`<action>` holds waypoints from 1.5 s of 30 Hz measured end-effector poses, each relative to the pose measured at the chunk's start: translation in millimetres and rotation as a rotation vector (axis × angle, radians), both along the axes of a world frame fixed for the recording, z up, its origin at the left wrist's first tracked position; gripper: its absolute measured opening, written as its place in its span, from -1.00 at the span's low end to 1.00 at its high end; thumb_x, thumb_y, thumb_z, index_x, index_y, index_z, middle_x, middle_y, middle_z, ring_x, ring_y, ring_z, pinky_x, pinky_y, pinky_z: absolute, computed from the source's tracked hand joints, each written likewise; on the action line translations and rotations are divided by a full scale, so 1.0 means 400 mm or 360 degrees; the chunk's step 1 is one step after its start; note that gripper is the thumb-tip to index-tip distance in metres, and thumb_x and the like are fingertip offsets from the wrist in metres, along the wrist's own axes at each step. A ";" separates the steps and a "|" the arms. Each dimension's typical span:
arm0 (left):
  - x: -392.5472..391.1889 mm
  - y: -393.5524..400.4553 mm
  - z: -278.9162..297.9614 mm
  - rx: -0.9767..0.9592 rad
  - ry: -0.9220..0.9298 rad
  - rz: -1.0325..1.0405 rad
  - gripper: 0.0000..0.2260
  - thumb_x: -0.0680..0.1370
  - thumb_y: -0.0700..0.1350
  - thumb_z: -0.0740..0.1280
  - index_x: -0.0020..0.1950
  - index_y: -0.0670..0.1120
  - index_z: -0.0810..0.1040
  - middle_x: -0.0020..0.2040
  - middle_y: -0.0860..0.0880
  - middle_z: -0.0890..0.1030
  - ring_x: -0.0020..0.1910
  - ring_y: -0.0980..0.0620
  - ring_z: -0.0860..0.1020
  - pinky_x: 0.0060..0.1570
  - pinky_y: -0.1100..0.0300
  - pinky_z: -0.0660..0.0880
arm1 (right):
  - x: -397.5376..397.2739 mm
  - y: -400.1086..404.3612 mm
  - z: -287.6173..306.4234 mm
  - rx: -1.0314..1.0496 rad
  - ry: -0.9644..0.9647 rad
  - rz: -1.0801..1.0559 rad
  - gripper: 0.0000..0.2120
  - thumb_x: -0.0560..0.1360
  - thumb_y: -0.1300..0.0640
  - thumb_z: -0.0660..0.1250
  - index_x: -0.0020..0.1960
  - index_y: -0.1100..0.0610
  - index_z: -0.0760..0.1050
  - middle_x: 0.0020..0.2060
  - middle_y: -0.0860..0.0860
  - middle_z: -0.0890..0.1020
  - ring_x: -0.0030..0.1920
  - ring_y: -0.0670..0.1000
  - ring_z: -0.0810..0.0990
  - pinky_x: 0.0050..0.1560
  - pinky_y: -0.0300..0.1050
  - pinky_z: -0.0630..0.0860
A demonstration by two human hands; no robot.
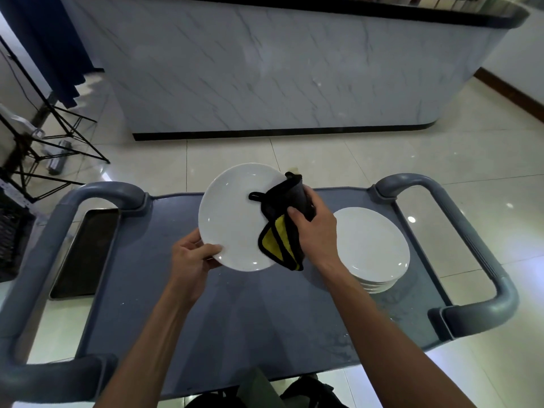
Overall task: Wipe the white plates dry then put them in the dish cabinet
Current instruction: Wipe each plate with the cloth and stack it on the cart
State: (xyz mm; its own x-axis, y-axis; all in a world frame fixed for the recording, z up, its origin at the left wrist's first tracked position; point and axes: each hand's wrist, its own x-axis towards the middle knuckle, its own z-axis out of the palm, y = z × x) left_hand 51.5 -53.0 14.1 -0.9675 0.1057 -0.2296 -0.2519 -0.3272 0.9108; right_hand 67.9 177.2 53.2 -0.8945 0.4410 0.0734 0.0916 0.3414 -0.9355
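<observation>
While the left hand (194, 257) pinches the near-left rim of a white plate (232, 216), thumb on the upper face and fingers curled underneath, the plate is held tilted above the grey cart top (164, 260), clear of its surface. On the plate's right edge sits the right hand (315, 231), fingers closed around a black cloth (285, 222) with a yellow inner side (a small black loop sticks out of it onto the plate's face). This cloth wraps over the plate's right rim, pressed against it, and a folded corner hangs below the plate's lower edge. Right of the held plate, resting on the cart top, stands a stack of white plates (374, 245), apart from the held one and partly behind the right wrist. Left of the held plate, beyond the cart's rim, a dark tray (85, 251) lies lower down. Beyond the plate, across the tiled floor (382, 154), rises a marble-patterned counter (279, 69).
</observation>
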 end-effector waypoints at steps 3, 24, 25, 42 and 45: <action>-0.003 -0.005 -0.002 -0.0018 0.0026 -0.0035 -0.68 0.46 -0.51 0.26 0.05 -0.19 0.63 -0.13 -0.09 0.73 -0.16 -0.09 0.69 -0.28 0.05 0.65 | -0.016 0.026 0.021 0.0056 -0.0021 0.0151 -0.49 0.53 0.13 0.42 0.45 -0.09 0.43 0.17 -0.25 0.63 0.17 -0.27 0.57 0.15 -0.35 0.50; -0.027 0.005 -0.019 -0.0073 -0.0060 0.0077 -0.80 0.57 -0.38 0.28 0.01 -0.16 0.66 -0.12 -0.06 0.72 0.00 -0.14 0.65 0.05 0.03 0.64 | 0.021 -0.024 0.019 0.0396 0.0456 0.0103 -0.60 0.39 0.23 0.39 0.22 0.06 0.48 0.05 -0.03 0.58 0.05 0.03 0.56 0.04 -0.14 0.50; -0.028 0.003 -0.017 -0.0051 -0.0074 0.0070 -0.80 0.58 -0.36 0.27 0.03 -0.16 0.66 -0.08 -0.10 0.72 0.03 -0.17 0.65 0.08 0.00 0.63 | 0.023 -0.023 0.016 0.0437 0.0491 0.0099 -0.60 0.39 0.26 0.40 0.20 0.04 0.46 0.03 -0.04 0.57 0.03 0.04 0.55 0.01 -0.18 0.48; -0.004 -0.009 0.029 0.0539 -0.0777 -0.0318 -0.28 0.44 0.40 0.33 0.32 -0.15 0.53 0.23 -0.14 0.65 0.17 -0.24 0.63 0.00 -0.15 0.61 | 0.057 -0.012 -0.021 0.1033 0.0870 0.0125 -0.49 0.24 0.61 0.39 0.11 0.26 0.47 0.01 0.18 0.57 0.02 0.11 0.47 0.11 -0.24 0.35; -0.007 0.006 0.048 0.0536 -0.0863 -0.0286 -0.44 0.45 0.22 0.42 0.26 -0.17 0.56 0.21 -0.14 0.66 0.11 -0.21 0.66 -0.08 -0.06 0.63 | 0.070 -0.026 -0.028 0.1052 0.0890 0.0208 -0.53 0.33 0.54 0.33 0.14 0.17 0.42 0.00 0.20 0.58 0.00 0.16 0.50 0.06 -0.10 0.40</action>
